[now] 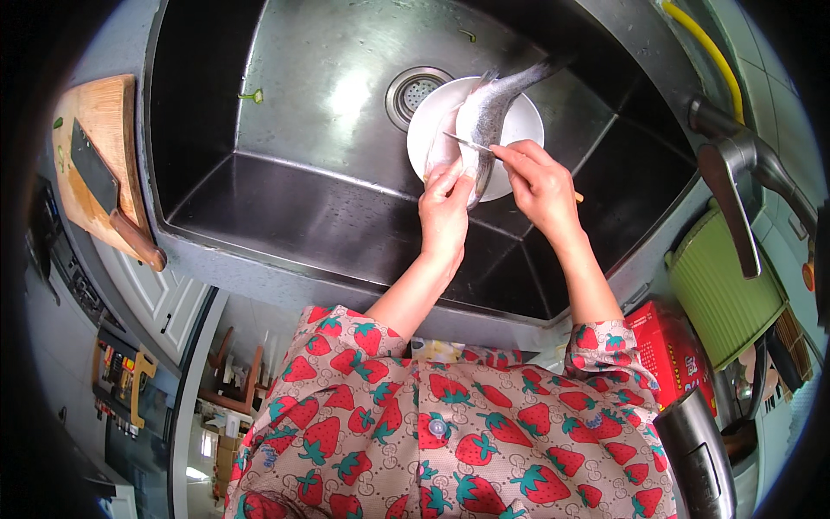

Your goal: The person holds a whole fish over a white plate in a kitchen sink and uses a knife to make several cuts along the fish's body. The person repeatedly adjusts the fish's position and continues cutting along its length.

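A silvery fish with a dark back (487, 117) lies across a white plate (530, 126) in the sink, its tail reaching past the far rim. My left hand (446, 204) grips the fish at its near end, the thumb and fingers pressed on the pale belly side. In my right hand (541, 185) is a small knife (465, 140), its thin blade pointing left across the belly. An orange handle end shows beyond my palm. Whether the blade cuts into the skin or only rests on it, I cannot tell. My fingers hide part of the fish's near end.
The dark metal sink (311, 123) has a drain (415, 96) beside the plate and green scraps (257, 96). A cleaver (97, 165) lies on a wooden cutting board (120, 104) at left. At right are a faucet (729, 168), a green ribbed rack (726, 285) and a red box (668, 350).
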Action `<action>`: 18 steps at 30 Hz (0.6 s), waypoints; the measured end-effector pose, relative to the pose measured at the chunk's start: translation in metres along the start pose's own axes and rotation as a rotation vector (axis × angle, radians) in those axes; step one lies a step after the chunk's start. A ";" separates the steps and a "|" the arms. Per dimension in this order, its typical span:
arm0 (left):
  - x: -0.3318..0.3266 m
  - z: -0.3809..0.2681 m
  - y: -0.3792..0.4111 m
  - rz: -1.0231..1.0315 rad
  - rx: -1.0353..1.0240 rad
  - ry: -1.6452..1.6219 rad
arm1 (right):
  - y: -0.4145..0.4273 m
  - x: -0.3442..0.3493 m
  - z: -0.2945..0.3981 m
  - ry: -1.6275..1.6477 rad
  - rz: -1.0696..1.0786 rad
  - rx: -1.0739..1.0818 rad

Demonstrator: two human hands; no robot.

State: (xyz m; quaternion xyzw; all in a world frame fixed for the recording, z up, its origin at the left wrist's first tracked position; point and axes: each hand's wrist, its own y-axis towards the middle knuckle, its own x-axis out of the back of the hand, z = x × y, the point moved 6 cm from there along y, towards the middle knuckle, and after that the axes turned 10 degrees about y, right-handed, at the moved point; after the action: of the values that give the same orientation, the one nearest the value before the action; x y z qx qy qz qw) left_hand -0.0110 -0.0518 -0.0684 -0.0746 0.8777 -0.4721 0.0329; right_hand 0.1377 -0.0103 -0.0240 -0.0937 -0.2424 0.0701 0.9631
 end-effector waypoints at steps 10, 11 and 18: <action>0.002 0.001 0.001 0.040 0.024 -0.015 | -0.006 -0.005 -0.005 0.106 0.039 -0.010; 0.003 0.004 0.001 0.069 0.025 0.009 | -0.008 -0.006 -0.006 0.128 0.065 -0.001; 0.002 0.003 -0.007 0.166 0.091 0.092 | -0.007 -0.003 -0.016 0.167 0.003 -0.087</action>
State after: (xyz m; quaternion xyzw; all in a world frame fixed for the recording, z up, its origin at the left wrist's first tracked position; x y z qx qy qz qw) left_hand -0.0120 -0.0585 -0.0645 0.0217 0.8592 -0.5100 0.0347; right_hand 0.1438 -0.0197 -0.0376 -0.1412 -0.1642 0.0529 0.9748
